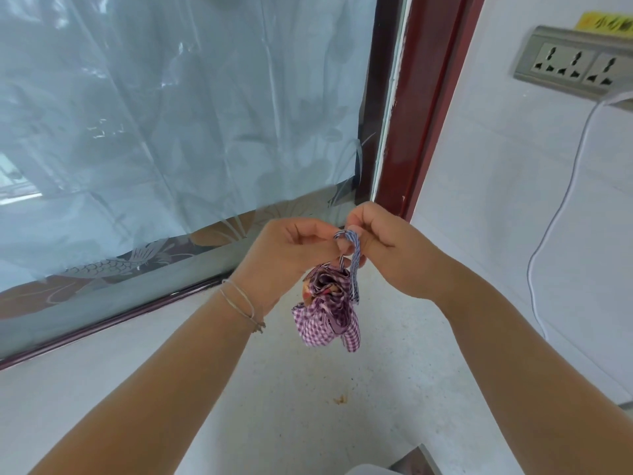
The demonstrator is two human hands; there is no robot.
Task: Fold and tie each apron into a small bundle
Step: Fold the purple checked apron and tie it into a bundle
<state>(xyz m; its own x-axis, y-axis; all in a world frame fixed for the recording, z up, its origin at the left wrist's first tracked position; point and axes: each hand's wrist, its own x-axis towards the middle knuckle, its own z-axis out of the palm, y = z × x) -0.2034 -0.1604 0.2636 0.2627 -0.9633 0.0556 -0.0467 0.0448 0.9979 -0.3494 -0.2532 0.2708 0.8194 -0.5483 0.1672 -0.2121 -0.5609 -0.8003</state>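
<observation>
left hand [287, 248] fingers pinch striped tie [351, 250] | right hand [376, 241] fingers pinch same tie | purple gingham apron bundle [327, 310] hangs below both hands, frame centre, above white worktop [308, 406]

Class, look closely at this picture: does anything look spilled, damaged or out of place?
Yes. A small brownish smear lies on the pale speckled counter, below the gingham apron bundle, like spilled crumbs. The window film is wrinkled and stops short of the glass's lower edge.

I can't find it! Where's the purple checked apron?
The apron hangs mid-picture by its string, held by the left hand and right hand.
</observation>
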